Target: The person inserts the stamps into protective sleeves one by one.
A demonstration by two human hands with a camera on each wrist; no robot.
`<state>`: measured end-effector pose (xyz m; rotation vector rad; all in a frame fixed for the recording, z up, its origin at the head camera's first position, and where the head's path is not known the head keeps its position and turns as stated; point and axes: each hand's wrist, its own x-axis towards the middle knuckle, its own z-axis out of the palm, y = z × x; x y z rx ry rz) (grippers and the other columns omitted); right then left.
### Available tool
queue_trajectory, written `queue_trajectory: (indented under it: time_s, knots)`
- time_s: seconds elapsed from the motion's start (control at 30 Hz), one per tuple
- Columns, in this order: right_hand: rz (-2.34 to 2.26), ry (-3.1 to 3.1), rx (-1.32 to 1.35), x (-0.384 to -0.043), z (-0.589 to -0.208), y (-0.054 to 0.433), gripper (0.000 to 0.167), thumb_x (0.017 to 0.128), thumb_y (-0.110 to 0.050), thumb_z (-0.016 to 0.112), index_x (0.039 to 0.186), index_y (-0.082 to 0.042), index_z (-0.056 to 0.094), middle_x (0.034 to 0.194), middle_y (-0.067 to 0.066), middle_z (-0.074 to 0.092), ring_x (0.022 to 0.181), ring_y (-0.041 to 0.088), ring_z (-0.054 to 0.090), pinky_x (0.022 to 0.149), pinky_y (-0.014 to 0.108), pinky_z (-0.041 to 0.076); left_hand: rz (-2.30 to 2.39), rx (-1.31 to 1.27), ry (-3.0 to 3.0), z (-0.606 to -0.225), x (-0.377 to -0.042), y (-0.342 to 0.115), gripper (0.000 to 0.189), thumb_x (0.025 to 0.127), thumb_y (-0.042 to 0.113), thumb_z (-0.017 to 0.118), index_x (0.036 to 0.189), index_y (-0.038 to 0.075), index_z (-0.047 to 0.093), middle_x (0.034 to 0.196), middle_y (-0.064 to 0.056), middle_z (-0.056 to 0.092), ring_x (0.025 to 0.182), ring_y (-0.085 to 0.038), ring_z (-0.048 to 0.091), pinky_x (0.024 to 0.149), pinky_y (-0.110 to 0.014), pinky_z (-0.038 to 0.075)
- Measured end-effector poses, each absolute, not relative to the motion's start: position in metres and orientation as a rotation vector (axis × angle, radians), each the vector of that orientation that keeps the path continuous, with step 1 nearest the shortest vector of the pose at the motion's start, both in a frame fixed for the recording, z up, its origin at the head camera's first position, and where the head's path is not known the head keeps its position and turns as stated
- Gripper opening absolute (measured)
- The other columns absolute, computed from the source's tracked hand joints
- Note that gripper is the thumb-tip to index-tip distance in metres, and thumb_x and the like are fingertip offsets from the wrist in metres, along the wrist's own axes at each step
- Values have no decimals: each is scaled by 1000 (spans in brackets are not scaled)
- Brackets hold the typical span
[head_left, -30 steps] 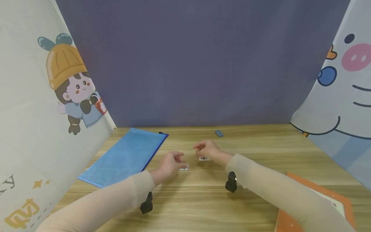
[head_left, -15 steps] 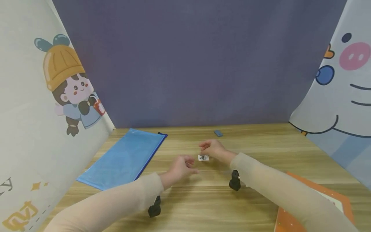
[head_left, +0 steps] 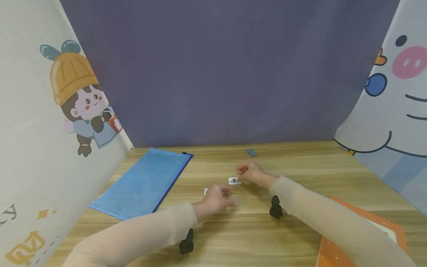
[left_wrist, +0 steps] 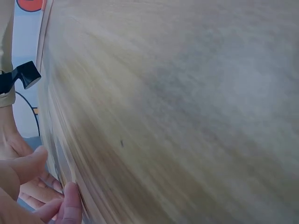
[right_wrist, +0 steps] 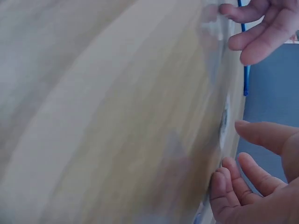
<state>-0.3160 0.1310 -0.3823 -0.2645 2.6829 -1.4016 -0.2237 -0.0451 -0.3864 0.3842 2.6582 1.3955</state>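
My left hand [head_left: 216, 199] hovers low over the wooden table, its thumb and fingers apart with nothing visible between them. A small white card [head_left: 205, 192] lies at its left, mostly hidden behind the hand. Farther right, my right hand [head_left: 251, 173] has loosely bent fingers, and its thumb [right_wrist: 264, 133] stands away from the fingertips. A second small white card with a dark print [head_left: 234, 181] lies flat just left of the right hand. Whether the fingertips touch the table cannot be told.
A blue translucent zip folder [head_left: 143, 181] lies at the left of the table [head_left: 247, 237]. Near the back edge sits a small grey-blue block [head_left: 251, 152]. An orange book or board [head_left: 333, 252] lies partly under the right sleeve.
My left hand has moved right and slightly nearer, leaving the left card behind it. My right hand has shifted right, uncovering the printed card. Both cards stay about where they were.
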Motion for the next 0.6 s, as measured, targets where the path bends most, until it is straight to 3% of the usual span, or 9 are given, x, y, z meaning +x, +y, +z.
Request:
queue_trajectory:
  time_s: [0.23, 0.43, 0.6]
  knots:
    - [-1362, 2694, -297, -317, -387, 132, 49, 70, 1, 81, 115, 6, 64, 107, 19, 69, 97, 25, 65, 88, 34, 55, 1269, 361, 2727, -388, -226, -39, 44, 72, 13, 85, 109, -3, 67, 110, -17, 68, 104, -29, 63, 92, -43, 54]
    - [-1345, 2708, -344, -318, -389, 130, 47, 68, 4, 81, 113, 6, 65, 104, 18, 70, 92, 22, 65, 80, 29, 56, 1208, 390, 2777, -390, -230, -37, 36, 72, 11, 85, 103, 0, 69, 101, -13, 69, 97, -25, 63, 86, -40, 54]
    - [-1301, 2726, -357, -318, -389, 130, 46, 69, 7, 80, 112, 5, 66, 100, 16, 68, 89, 19, 62, 75, 26, 54, 1182, 415, 2814, -392, -232, -36, 28, 71, 7, 84, 94, 0, 69, 88, -9, 65, 81, -17, 56, 73, -30, 50]
